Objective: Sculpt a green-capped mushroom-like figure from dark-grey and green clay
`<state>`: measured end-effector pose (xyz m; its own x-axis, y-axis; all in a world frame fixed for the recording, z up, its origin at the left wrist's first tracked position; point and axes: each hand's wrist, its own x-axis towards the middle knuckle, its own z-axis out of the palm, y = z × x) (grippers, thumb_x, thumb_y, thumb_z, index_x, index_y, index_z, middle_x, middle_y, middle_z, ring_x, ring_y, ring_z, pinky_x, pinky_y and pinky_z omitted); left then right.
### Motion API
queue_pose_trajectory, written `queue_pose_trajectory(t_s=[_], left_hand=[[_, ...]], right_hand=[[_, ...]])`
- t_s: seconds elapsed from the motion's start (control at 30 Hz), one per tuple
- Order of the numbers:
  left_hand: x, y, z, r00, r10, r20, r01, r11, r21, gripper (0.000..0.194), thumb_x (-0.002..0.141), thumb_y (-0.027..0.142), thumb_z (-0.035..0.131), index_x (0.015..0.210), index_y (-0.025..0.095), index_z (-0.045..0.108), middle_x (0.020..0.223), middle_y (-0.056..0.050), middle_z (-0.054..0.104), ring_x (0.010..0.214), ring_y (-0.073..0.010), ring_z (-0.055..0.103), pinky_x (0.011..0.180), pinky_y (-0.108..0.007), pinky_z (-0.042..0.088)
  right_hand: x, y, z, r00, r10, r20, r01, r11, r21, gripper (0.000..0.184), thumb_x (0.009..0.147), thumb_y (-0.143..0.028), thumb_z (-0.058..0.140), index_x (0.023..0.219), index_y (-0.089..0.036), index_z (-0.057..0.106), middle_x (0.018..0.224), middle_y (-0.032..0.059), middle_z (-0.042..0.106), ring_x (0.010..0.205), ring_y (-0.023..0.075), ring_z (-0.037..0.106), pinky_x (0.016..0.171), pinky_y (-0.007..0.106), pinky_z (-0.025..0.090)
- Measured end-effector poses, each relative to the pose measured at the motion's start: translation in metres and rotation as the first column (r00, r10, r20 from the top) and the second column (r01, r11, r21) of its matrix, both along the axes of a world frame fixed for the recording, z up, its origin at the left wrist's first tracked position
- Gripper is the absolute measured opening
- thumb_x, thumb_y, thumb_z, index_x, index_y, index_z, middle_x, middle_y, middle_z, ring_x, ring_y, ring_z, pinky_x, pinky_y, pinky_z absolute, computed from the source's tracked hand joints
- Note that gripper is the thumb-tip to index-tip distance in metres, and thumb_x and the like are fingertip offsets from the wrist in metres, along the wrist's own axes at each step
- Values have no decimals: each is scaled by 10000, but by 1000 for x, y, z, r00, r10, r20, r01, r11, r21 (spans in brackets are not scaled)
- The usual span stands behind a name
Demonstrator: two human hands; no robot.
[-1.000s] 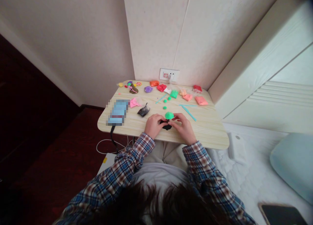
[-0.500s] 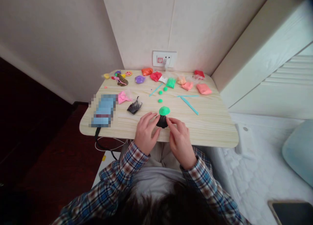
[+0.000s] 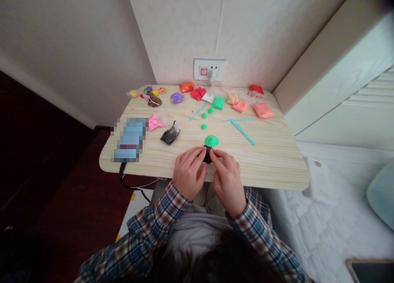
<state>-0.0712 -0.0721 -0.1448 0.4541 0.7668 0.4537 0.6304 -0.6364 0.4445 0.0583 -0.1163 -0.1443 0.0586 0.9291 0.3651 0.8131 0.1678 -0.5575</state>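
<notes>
At the table's near edge, a dark piece of black clay (image 3: 208, 156) sits between my two hands. The fingertips of my left hand (image 3: 188, 173) press on its left and upper side, covering part of it. From the right, the bent fingers of my right hand (image 3: 228, 179) pinch against it. Just beyond the black clay is a green clay cone (image 3: 211, 141), wide and low; whether the two touch is hard to see. Three small green clay pieces lie in a line farther back, the closest being a flat green disc (image 3: 204, 127).
On the wooden table (image 3: 271, 164), several coloured clay packets line the back, including a green packet (image 3: 218, 102). A black clay packet (image 3: 170, 134) and a blurred phone (image 3: 131, 139) lie left. A blue tool (image 3: 243, 133) rests right. A wall socket (image 3: 209, 70) is behind.
My left fingertips have moved in over the black clay, hiding more of it. My right hand still touches it. The whole view has shifted slightly with my head.
</notes>
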Motion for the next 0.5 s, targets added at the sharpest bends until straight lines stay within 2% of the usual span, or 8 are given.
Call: queue_pose_trajectory(t_s=[0.1, 0.3, 0.5], left_hand=[[1, 0, 0, 1000, -5, -3, 5, 1000, -25, 410, 863, 202, 455, 1269, 194, 518, 1237, -85, 599, 1166, -216, 526, 982, -388, 407], [0, 0, -1, 999, 0, 38, 0, 1000, -9, 408, 866, 209, 457, 1268, 178, 512, 1242, -96, 600, 1158, -212, 539, 981, -389, 421], [-1, 1, -1, 999, -5, 37, 6, 1000, -8, 394, 852, 186, 468, 1240, 156, 532, 1233, -97, 608, 1161, -212, 540, 982, -387, 426]], right_hand=[[-1, 0, -1, 1000, -3, 27, 3, 1000, 9, 559, 781, -42, 366, 1304, -191, 492, 1193, 127, 548, 1088, 265, 476, 894, 444, 397], [0, 0, -2, 1000, 21, 12, -21, 1000, 8, 643, 761, -32, 362, 1372, -229, 409, 1201, 108, 543, 1086, 261, 477, 875, 439, 404], [2, 2, -1, 1000, 23, -2, -23, 1000, 7, 607, 759, -31, 358, 1332, -205, 456, 1202, 111, 542, 1088, 253, 483, 877, 426, 399]])
